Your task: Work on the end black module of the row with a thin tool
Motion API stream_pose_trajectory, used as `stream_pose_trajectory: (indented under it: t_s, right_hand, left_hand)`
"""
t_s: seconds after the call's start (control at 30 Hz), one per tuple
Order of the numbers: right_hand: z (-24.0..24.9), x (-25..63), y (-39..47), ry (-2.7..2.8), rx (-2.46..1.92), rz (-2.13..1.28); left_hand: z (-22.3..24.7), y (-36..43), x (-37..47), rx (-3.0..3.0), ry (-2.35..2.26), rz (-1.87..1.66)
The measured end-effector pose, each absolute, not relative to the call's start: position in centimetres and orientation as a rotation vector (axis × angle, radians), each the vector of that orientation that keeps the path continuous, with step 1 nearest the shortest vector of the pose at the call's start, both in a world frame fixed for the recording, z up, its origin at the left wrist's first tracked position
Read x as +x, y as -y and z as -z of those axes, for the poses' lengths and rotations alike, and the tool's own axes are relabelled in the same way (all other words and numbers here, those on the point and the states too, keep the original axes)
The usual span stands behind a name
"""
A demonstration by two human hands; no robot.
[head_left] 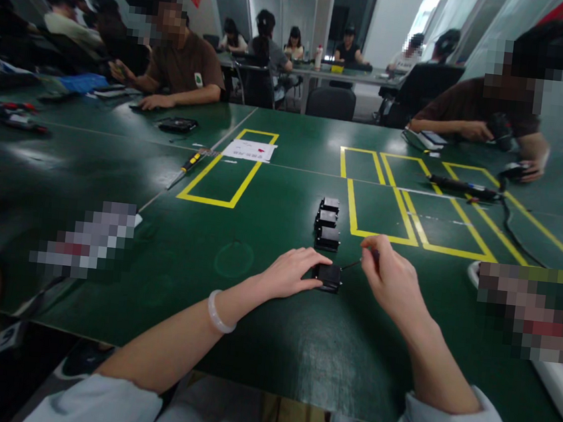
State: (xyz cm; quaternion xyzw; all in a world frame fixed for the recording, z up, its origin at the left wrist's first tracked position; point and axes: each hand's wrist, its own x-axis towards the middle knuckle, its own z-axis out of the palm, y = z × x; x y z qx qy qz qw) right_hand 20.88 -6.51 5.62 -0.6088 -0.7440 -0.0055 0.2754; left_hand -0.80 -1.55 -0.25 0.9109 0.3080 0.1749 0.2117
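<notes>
On the green table, a small black box-shaped part (329,278) with bright pins at its side lies flat. My left hand (291,270) pinches it from the left, thumb and fingers along its edges. My right hand (390,271) is closed around a thin dark rod-like tool (352,265), whose grip end is hidden in the fingers. The tool's tip points at the right upper corner of the part; whether it touches, I cannot tell. Just beyond, several similar black parts (327,237) stand in a row.
Yellow tape outlines (384,238) mark the green table (268,337). A yellow-black screwdriver (185,169) and white paper sheet (248,150) lie left of centre. A black cylindrical tool with cable (465,188) lies right. Co-workers sit across and at the left; blurred-out white-edged items flank me.
</notes>
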Motion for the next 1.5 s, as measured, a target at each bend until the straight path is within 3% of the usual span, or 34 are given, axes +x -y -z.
stream_pose_trajectory:
  t_s: [1.5]
  right_hand:
    - [-5.41,20.75,6.62,2.006,-1.706,0.110]
  left_hand:
    - [0.05,1.63,-0.83,2.527,-0.845,-0.490]
